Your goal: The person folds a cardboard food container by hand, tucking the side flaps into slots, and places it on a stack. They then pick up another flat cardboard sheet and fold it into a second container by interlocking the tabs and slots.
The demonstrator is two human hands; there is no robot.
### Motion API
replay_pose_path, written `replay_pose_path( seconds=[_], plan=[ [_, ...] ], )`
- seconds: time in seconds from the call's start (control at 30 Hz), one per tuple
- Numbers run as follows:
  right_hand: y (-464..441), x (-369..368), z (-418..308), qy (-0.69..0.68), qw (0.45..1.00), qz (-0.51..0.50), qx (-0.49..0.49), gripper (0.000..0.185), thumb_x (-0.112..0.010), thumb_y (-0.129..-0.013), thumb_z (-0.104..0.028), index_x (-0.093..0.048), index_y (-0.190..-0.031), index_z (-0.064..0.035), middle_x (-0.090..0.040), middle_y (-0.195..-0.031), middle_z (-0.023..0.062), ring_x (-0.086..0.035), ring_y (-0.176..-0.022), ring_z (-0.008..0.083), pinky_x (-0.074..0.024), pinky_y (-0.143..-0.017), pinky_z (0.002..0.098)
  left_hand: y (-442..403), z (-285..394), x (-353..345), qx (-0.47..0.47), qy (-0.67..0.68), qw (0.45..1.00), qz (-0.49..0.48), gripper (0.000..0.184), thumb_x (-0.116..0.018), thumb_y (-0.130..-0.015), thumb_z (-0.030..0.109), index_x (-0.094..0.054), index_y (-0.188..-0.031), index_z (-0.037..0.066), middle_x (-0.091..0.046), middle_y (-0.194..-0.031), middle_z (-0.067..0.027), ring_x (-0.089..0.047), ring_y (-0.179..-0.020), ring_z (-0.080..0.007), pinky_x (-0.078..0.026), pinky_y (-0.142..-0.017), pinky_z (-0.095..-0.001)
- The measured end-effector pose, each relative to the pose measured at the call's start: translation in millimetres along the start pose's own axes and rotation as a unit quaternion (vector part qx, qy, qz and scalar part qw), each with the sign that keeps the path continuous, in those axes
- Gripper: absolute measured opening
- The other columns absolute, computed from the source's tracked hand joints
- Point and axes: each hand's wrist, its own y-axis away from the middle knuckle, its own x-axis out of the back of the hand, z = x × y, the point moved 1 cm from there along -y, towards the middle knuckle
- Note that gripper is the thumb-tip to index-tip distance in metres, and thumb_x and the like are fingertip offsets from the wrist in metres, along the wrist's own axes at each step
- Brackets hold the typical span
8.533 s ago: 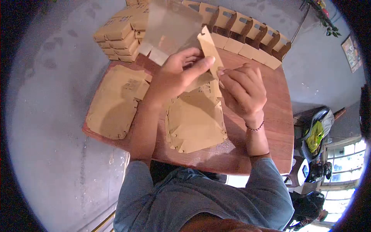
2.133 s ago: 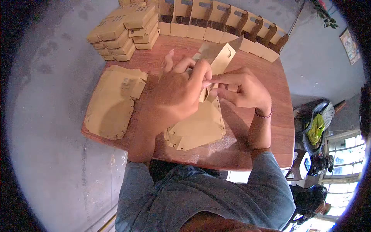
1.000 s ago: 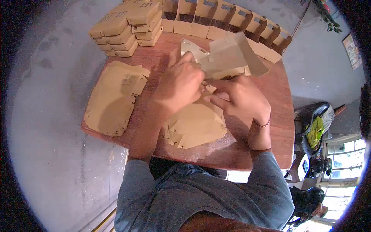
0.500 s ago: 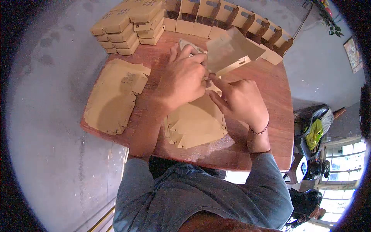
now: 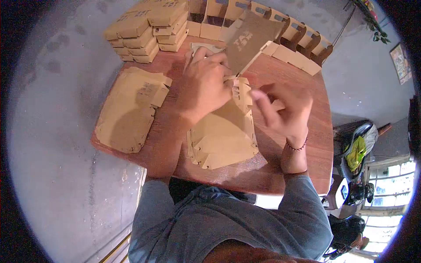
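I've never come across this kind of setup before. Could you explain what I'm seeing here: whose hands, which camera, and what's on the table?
There is no machine here: a person works with two bare hands. The view comes from one camera worn on their head, looking forward and down, so their own sleeves show below.

The left hand holds a partly folded carton, its printed flap raised. The right hand is blurred, thumb apart from the fingers, with nothing visibly held.

On the table lie a front pile and a left pile of flat cardboard. Farther back are stacked boxes and a row of cartons with handle slots.
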Motion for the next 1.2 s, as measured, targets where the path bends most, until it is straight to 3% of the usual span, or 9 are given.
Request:
replay_pose_path(
  seconds=[0.17,0.4,0.7,0.8,0.87,0.9,1.0,1.1,1.2],
  plan=[
    [-10,4,15,-0.022,0.981,0.157,-0.108,0.029,-0.084,-0.080,-0.026,-0.066,-0.078,-0.0027,-0.061,-0.056,0.0049,-0.057,-0.047,0.0083,-0.0456,-0.047,0.0241,-2,17,-4,-0.034,-0.006,0.999,0.024,0.012,-0.075,-0.069,0.016,-0.076,-0.077,0.007,-0.064,-0.095,-0.0010,-0.052,-0.107,-0.0241,-0.032,-0.103,-0.0532],
    [-11,6,23,-0.120,0.945,0.178,-0.247,0.028,-0.081,-0.083,-0.023,-0.064,-0.078,-0.0008,-0.062,-0.059,0.0030,-0.056,-0.053,0.0047,-0.0431,-0.047,0.0219,3,40,-5,-0.069,-0.067,0.994,0.042,0.013,-0.073,-0.064,0.012,-0.076,-0.076,0.008,-0.064,-0.101,0.0012,-0.050,-0.110,-0.0264,-0.021,-0.109,-0.0663],
    [-7,4,41,-0.111,0.951,0.219,-0.190,0.017,-0.073,-0.089,-0.015,-0.067,-0.082,-0.0003,-0.062,-0.060,0.0029,-0.055,-0.055,0.0037,-0.0423,-0.048,0.0215,0,28,-25,-0.042,-0.033,0.996,0.077,0.021,-0.075,-0.078,0.027,-0.075,-0.080,0.006,-0.061,-0.100,-0.0017,-0.047,-0.113,-0.0271,-0.020,-0.105,-0.0712],
    [-7,3,43,-0.120,0.944,0.214,-0.219,0.016,-0.073,-0.088,-0.015,-0.068,-0.082,-0.0006,-0.063,-0.061,0.0045,-0.055,-0.055,0.0047,-0.0434,-0.050,0.0228,-1,24,-18,-0.015,0.054,0.998,0.016,0.033,-0.071,-0.085,0.035,-0.073,-0.097,0.004,-0.061,-0.104,-0.0044,-0.050,-0.114,-0.0296,-0.024,-0.107,-0.0650],
    [-9,3,44,-0.096,0.954,0.200,-0.200,0.015,-0.073,-0.087,-0.014,-0.069,-0.082,-0.0005,-0.064,-0.062,0.0054,-0.056,-0.054,0.0063,-0.0443,-0.050,0.0238,-9,17,-9,-0.006,0.130,0.991,0.032,0.040,-0.072,-0.087,0.025,-0.064,-0.120,0.004,-0.063,-0.098,-0.0090,-0.058,-0.100,-0.0275,-0.044,-0.098,-0.0398],
    [-10,3,43,-0.072,0.963,0.187,-0.181,0.013,-0.073,-0.086,-0.012,-0.069,-0.081,-0.0004,-0.065,-0.064,0.0062,-0.058,-0.054,0.0079,-0.0452,-0.051,0.0248,-10,14,-7,-0.005,0.130,0.991,0.031,0.040,-0.072,-0.087,0.025,-0.064,-0.120,0.004,-0.063,-0.098,-0.0090,-0.058,-0.100,-0.0275,-0.044,-0.098,-0.0398],
    [-14,5,32,-0.059,0.984,0.128,-0.110,0.011,-0.073,-0.084,-0.009,-0.069,-0.079,-0.0004,-0.066,-0.067,0.0093,-0.062,-0.054,0.0137,-0.0474,-0.052,0.0275,-14,4,-4,0.134,0.436,0.889,0.029,0.049,-0.058,-0.099,0.036,-0.053,-0.136,0.004,-0.062,-0.097,-0.0039,-0.059,-0.090,-0.0132,-0.049,-0.093,-0.0327],
    [-13,2,27,-0.041,0.994,0.082,-0.054,0.009,-0.072,-0.083,-0.008,-0.070,-0.078,-0.0008,-0.067,-0.069,0.0114,-0.064,-0.055,0.0181,-0.0491,-0.053,0.0299,-18,-4,0,0.154,0.566,0.810,0.011,0.052,-0.056,-0.101,0.038,-0.050,-0.137,0.001,-0.063,-0.097,-0.0042,-0.061,-0.095,-0.0130,-0.051,-0.088,-0.0298],
    [-11,8,21,-0.037,0.998,0.049,-0.020,0.009,-0.073,-0.080,-0.008,-0.068,-0.076,-0.0025,-0.064,-0.069,0.0107,-0.062,-0.056,0.0231,-0.0487,-0.052,0.0330,-18,-3,4,0.189,0.582,0.790,-0.025,0.043,-0.055,-0.102,0.033,-0.057,-0.131,0.001,-0.066,-0.098,-0.0043,-0.063,-0.096,-0.0109,-0.053,-0.084,-0.0270]
  ],
)
